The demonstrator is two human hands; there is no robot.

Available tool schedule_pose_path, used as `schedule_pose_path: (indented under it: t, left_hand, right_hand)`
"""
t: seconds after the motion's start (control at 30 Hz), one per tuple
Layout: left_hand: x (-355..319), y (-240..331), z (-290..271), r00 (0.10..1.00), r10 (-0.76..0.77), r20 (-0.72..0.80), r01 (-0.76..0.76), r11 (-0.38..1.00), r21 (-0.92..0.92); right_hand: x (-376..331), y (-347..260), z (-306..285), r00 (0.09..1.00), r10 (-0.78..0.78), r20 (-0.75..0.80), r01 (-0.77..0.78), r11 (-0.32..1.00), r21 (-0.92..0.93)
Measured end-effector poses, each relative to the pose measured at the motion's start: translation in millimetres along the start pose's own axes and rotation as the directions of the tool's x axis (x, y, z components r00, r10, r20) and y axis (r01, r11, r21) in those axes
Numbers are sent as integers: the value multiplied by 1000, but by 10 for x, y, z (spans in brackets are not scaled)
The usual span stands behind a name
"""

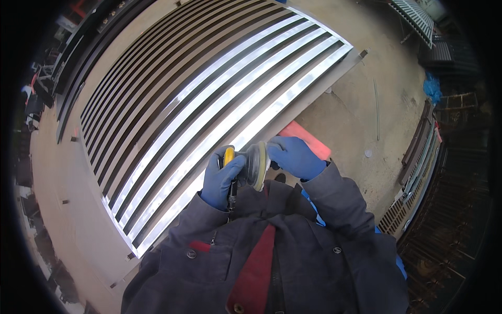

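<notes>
I see a small hand sander (252,166), with a yellow body and a round greyish disc, held up in front of my chest rather than down on the work. The disc stands on edge, its face turned toward my right side. My left hand (222,178), in a blue glove, is wrapped around the yellow body, that grip pressed together firmly on the tool. My right hand (294,156), also blue-gloved, sits against the disc's face; its fingers (276,152) curl over the pad's rim, so this grip is pinching the disc edge, though I cannot tell whether it holds a separate abrasive sheet or only the pad.

I judge that the tool is being tended to, not used: the disc touches no metal, so any sanding with it at this moment is paused. How much of the surface has been worked I cannot say with confidence.

Just beyond the hands lies a large slatted metal gate panel (209,104), flat and low, its bars running away from me. The bars nearer my right look bright and reflective, those farther to my left look darker; that may be finish or only light. A red-pink flat piece (308,140) lies on the concrete floor (361,104) just beside the panel's near corner, behind my right hand. More grilles (418,152) are stacked well apart at the right edge.
</notes>
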State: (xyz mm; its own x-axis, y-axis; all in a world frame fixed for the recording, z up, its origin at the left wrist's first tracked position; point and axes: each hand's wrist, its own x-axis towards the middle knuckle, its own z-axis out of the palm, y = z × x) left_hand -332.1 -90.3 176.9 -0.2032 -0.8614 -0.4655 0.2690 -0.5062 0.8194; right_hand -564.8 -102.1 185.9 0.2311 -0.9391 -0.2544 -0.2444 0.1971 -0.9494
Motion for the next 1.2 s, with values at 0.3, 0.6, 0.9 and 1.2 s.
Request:
schedule_pose_path:
  t: [0.3,0.6,0.9,1.2]
  left_hand:
    - [113,-114,854,999,-39,18,39,999,-18]
    - [339,-169,946,955,-186,230,220,966,-133]
    - [1063,450,-79,967,211,141,-176,957,-230]
    - [2813,-307,-1062,874,447,-192,32,340,940]
  right_hand:
    - [-476,421,-530,999,38,24,-45,870,491]
    - [-763,1012,-483,956,9,-293,132,878,460]
    - [-1532,2195,-1849,605,276,-747,-102,957,271]
    - [-2000,3040,-1084,537,666,-518,-842,458,-284]
